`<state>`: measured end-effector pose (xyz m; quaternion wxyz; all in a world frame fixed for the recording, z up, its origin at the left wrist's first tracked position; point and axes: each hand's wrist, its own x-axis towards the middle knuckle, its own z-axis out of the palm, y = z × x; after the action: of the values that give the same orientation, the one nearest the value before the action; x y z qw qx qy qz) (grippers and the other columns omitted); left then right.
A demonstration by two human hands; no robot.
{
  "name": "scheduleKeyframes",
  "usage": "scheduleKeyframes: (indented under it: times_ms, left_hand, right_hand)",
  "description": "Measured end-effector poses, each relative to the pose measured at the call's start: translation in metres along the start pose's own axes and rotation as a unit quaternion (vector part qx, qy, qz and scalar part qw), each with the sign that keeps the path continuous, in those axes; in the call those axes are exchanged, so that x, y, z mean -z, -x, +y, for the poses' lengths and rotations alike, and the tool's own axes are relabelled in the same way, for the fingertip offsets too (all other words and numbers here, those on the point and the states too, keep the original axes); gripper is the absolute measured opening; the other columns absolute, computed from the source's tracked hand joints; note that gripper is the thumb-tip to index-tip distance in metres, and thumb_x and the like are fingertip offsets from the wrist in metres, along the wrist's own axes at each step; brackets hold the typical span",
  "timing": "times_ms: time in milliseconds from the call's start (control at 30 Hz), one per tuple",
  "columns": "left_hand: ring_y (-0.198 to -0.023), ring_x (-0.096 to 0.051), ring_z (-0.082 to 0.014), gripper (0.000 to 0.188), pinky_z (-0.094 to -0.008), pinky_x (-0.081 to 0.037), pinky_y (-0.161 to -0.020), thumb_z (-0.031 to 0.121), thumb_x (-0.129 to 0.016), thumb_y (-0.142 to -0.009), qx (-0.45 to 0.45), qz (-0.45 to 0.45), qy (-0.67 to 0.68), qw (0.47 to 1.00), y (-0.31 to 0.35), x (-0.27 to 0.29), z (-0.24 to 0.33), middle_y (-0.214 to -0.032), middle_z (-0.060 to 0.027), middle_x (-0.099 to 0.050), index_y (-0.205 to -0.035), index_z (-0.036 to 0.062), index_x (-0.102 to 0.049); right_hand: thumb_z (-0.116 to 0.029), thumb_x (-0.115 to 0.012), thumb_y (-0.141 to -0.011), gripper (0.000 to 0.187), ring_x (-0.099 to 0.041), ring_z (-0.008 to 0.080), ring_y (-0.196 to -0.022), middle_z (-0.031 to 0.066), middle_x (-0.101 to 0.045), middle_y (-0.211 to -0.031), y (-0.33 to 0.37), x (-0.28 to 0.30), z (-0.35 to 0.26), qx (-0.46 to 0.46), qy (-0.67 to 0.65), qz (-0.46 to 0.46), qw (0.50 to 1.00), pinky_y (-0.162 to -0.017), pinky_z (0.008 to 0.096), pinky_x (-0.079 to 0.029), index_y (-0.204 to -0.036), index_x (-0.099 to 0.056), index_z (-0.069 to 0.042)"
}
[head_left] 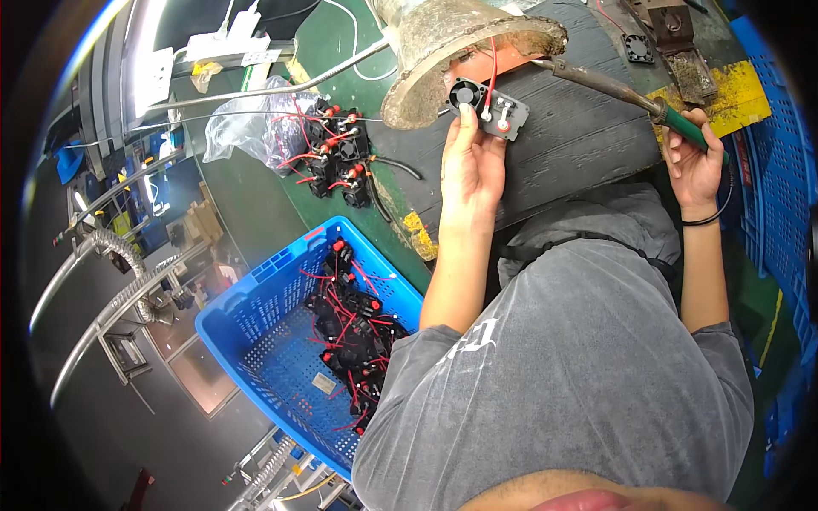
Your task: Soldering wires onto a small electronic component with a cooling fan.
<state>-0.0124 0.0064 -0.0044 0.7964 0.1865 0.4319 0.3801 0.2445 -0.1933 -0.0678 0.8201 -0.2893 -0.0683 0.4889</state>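
My left hand (473, 166) grips a small black fan assembly (486, 109) with a round fan at one end, red wires and a red-ringed terminal at the other. It is held up in front of the wide mouth of a grimy fume hood (460, 43). In my right hand (697, 170) is a soldering iron (618, 89), held by its green handle. The iron's tip points left, a little above and to the right of the fan assembly and apart from it. A dark mat (588, 153) lies beneath both.
Several similar fan assemblies (336, 157) lie on the green bench beside a clear plastic bag (247, 128). More fill part of a blue crate (281, 375) at my left. A loose fan (637, 48) and an iron stand (688, 75) on yellow sit back right. Blue crates (780, 162) rise at right.
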Motion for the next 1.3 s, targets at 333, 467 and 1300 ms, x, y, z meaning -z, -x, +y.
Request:
scheduleKeyframes:
  times_ms: [333, 467, 1300]
  left_hand:
    - [-0.109, -0.065, -0.0237, 0.024, -0.0402, -0.054, -0.102, 0.008, -0.065, -0.096, -0.052, -0.004, -0.008, 0.999, 0.008, 0.0, -0.006, -0.115, -0.0124, -0.064, -0.115, 0.0, -0.054]
    - [-0.111, -0.065, -0.0232, 0.023, -0.0398, -0.052, -0.105, 0.011, -0.065, -0.097, -0.061, 0.01, -0.011, 0.998, -0.002, -0.006, -0.009, -0.116, -0.0129, -0.064, -0.113, -0.0001, -0.054]
    - [-0.06, -0.068, -0.0184, 0.025, -0.0268, -0.057, -0.053, 0.014, -0.063, -0.097, 0.016, 0.017, -0.256, 0.966, -0.011, 0.016, 0.012, -0.09, -0.0188, -0.071, -0.104, -0.0098, -0.062]
  right_hand:
    - [-0.031, -0.046, -0.103, 0.036, -0.053, 0.0138, -0.062, 0.0126, -0.059, -0.08, -0.001, -0.003, -0.001, 0.004, -0.004, 0.0, 1.0, -0.04, 0.0196, -0.042, -0.119, -0.058, -0.001]
    - [-0.031, -0.046, -0.103, 0.036, -0.053, 0.0136, -0.062, 0.0123, -0.059, -0.08, -0.001, -0.004, -0.001, 0.004, -0.001, -0.004, 1.0, -0.04, 0.0197, -0.042, -0.119, -0.059, -0.001]
    - [-0.031, -0.047, -0.102, 0.036, -0.05, 0.0147, -0.063, 0.0124, -0.056, -0.08, -0.001, -0.001, -0.001, -0.004, -0.013, -0.004, 1.0, -0.04, 0.0198, -0.04, -0.12, -0.06, -0.001]
